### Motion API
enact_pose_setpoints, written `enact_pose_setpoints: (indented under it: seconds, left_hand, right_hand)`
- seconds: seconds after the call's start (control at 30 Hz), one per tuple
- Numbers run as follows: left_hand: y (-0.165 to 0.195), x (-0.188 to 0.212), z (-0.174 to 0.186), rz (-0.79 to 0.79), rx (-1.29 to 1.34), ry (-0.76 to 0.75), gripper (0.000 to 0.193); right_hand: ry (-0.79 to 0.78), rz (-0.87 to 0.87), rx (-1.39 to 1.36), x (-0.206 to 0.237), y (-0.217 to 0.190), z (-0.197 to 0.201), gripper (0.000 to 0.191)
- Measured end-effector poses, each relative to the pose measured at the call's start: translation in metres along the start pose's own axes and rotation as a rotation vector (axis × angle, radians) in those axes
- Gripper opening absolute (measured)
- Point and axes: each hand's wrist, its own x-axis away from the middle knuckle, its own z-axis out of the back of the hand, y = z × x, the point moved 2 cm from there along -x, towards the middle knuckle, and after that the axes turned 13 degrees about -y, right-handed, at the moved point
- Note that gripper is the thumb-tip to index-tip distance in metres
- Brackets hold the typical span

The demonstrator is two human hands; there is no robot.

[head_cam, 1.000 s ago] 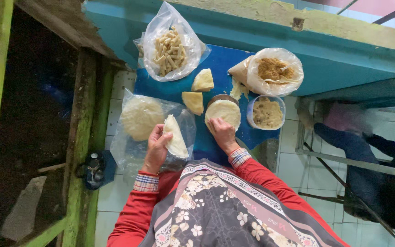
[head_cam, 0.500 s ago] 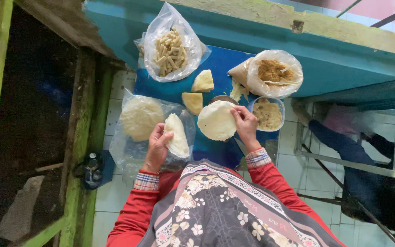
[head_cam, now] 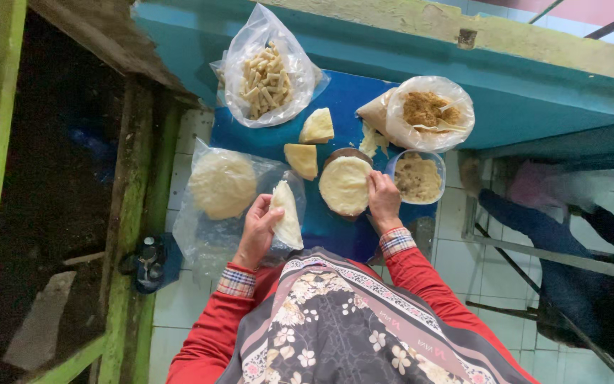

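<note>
Left hand [head_cam: 257,231]: closed on a folded pale wrapper [head_cam: 287,213], held at the edge of the clear bag of round wrappers [head_cam: 223,183]; unmoved since a moment ago.
Right hand [head_cam: 383,203]: fingers curled on the rim of the round flat wrapper [head_cam: 345,185], pressing rather than lifting.
Change: half a second ago lifted and tilted over the blue counter [head_cam: 335,92]; now laid flat on the dark round board [head_cam: 349,153].
Meaning: sheet seated and spread, ready for filling by the look of it.
Nearby: small bowl of crumbly filling [head_cam: 418,178] just beside the right hand; bag of brown shredded filling [head_cam: 429,112] beyond it; two folded wedges [head_cam: 310,142] near the board; bag of pale sticks [head_cam: 267,75] at the far side.
</note>
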Motion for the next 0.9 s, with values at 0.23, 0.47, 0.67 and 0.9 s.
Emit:
enact_pose_setpoints:
  seconds: [0.23,0.47,0.67,0.9]
  left_hand:
    - [-0.007,-0.009,-0.017,0.044,0.002,-0.035,0.024]
    - [-0.017,-0.023,-0.041,0.118,-0.14,-0.034,0.021]
    - [-0.027,-0.031,-0.045,0.172,-0.015,0.003,0.022]
    - [-0.051,-0.03,-0.026,0.174,-0.101,0.016,0.017]
  right_hand:
    - [-0.065,-0.065,0.036,0.005,0.004,-0.001,0.02]
    - [-0.228,0.1,-0.263,0.025,-0.036,-0.002,0.022]
    - [-0.521,-0.028,-0.803,0.041,-0.053,-0.037,0.028]
    - [-0.54,-0.034,-0.965,0.047,-0.043,-0.046,0.024]
